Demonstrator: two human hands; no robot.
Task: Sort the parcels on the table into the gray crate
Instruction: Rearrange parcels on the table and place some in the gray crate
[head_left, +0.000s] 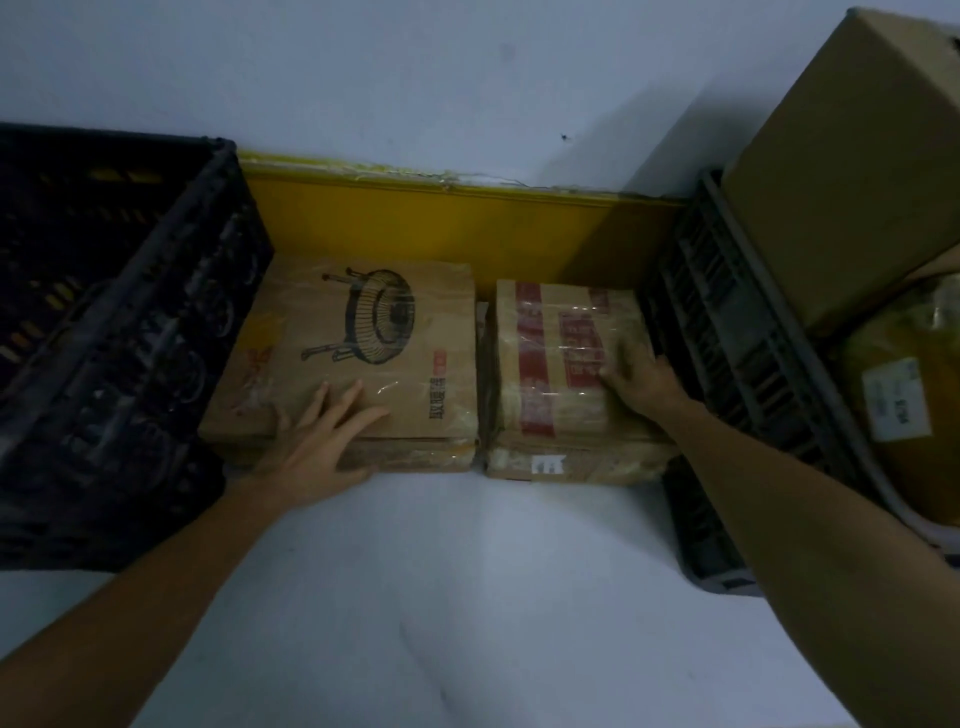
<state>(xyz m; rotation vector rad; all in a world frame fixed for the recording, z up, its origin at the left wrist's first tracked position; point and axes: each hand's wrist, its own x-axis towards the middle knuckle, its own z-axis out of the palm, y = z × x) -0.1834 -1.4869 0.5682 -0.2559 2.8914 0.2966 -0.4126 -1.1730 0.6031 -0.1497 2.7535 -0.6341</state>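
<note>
Fingers (347, 404) of the left hand (317, 447) lie straight and spread on top of the brown parcel (363, 353), near its front edge, with the thumb along that edge; nothing is clasped. That parcel bears a black line drawing of a round heater and sits left of centre on the white table (467, 571). Just beside it, at centre right, the right hand (644, 376) rests on the right part of the taped parcel (550, 374), which is wrapped in clear film with red bands. The hand is blurred, so I cannot tell whether it grips the parcel's edge or only lies on it. Touching that parcel's right side stands the gray crate (727, 322), holding a large cardboard box (852, 171) at upper right and a yellow package (883, 338) with a white label below it. A dark crate (104, 312) fills the left of the frame. A yellow board (441, 223) runs along the white wall (415, 78) behind the parcels.
</note>
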